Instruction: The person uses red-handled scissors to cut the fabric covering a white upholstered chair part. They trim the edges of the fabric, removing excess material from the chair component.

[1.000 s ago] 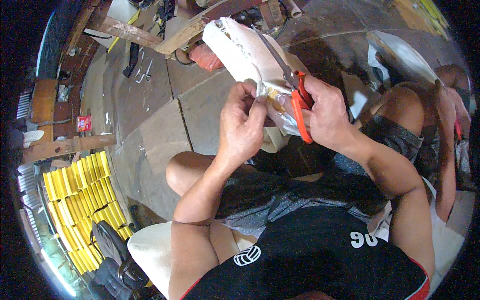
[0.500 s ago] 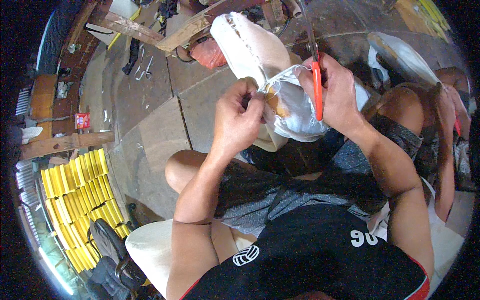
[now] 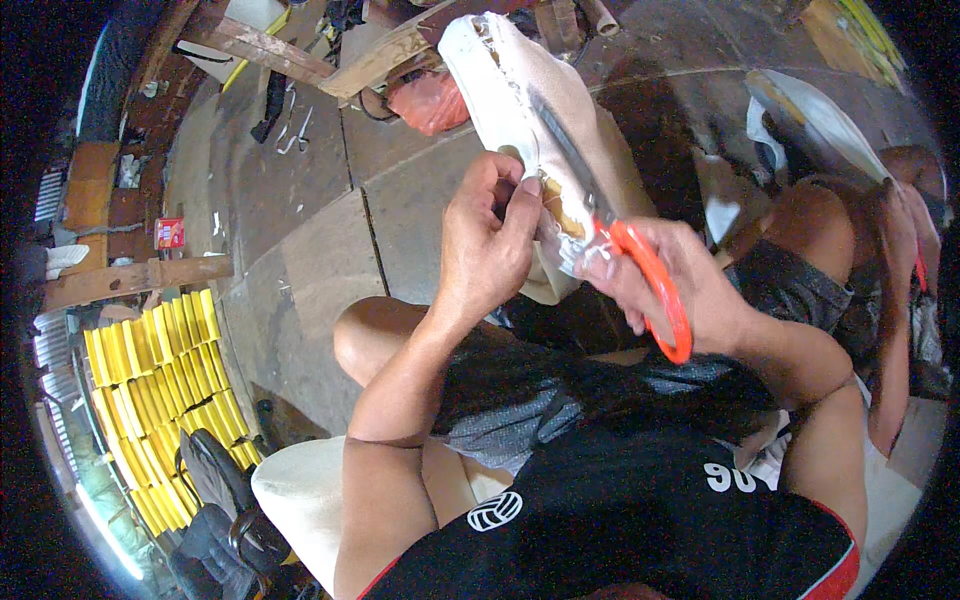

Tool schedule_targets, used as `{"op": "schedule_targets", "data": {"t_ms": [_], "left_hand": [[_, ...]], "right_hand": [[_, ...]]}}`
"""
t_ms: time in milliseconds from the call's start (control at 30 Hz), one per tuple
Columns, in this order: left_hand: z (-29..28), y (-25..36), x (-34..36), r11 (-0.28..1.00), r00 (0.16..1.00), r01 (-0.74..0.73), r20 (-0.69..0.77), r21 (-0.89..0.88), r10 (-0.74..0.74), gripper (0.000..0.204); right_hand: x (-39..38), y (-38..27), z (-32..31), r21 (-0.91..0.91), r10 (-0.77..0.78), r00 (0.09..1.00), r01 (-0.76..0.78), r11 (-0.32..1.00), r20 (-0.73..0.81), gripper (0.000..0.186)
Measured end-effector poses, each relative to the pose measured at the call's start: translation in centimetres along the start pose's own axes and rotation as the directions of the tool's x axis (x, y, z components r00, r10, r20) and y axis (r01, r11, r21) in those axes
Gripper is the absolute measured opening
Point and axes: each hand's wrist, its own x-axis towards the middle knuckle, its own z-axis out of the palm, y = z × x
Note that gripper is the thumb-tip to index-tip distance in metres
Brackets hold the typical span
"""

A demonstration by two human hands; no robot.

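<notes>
A long padded piece [image 3: 600,130] with beige cloth and a white fabric edge [image 3: 482,95] slants away from me above my lap. Yellowish-brown material shows through a gap along its edge. My left hand [image 3: 487,235] is closed, pinching the white edge between thumb and fingers. In my right hand [image 3: 700,285] are scissors with red-orange handles [image 3: 665,300]. Their dark blades point up and left across the piece, beside my left thumb. Whitish, see-through material [image 3: 580,250] bunches next to my right fingers, which are partly blurred; I cannot tell whether they grip it too.
Another person's hand [image 3: 912,215] at the right is by a similar white padded piece [image 3: 815,125]. Stacked yellow pieces [image 3: 165,385] stand at the lower left. A wooden beam [image 3: 370,65], a reddish plastic bag [image 3: 430,103] and a red packet [image 3: 170,233] lie beyond on the left.
My right hand has moved down and right, and the scissor blades have swung to lie across the piece. The white strands stretched between my hands no longer show. My left hand keeps its pinch.
</notes>
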Motion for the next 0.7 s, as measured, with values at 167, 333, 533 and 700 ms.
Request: {"op": "schedule_targets", "data": {"t_ms": [167,333,533,700], "left_hand": [[0.5,0.9,0.2,0.989,0.998,0.032,-0.043,-0.144,-0.038,0.007],[0.4,0.5,0.2,0.991,0.998,-0.018,-0.058,-0.132,0.01,0.007],[0.2,0.8,0.1,0.993,0.999,0.0,-0.047,-0.116,-0.006,0.008],[0.4,0.6,0.0,0.996,0.996,-0.058,-0.067,-0.062,0.053,0.009]], "right_hand": [[-1.0,1.3,0.3,-0.1,0.16,0.983,-0.151,0.983,0.085,0.053],[-0.9,2.1,0.3,-0.089,0.193,0.976,-0.184,0.979,0.103,0.057],[-1.0,1.4,0.5,-0.056,0.219,0.972,-0.215,0.975,0.082,0.057],[-1.1,1.4,0.7,-0.046,0.187,0.981,-0.185,0.982,0.056,0.057]]}}
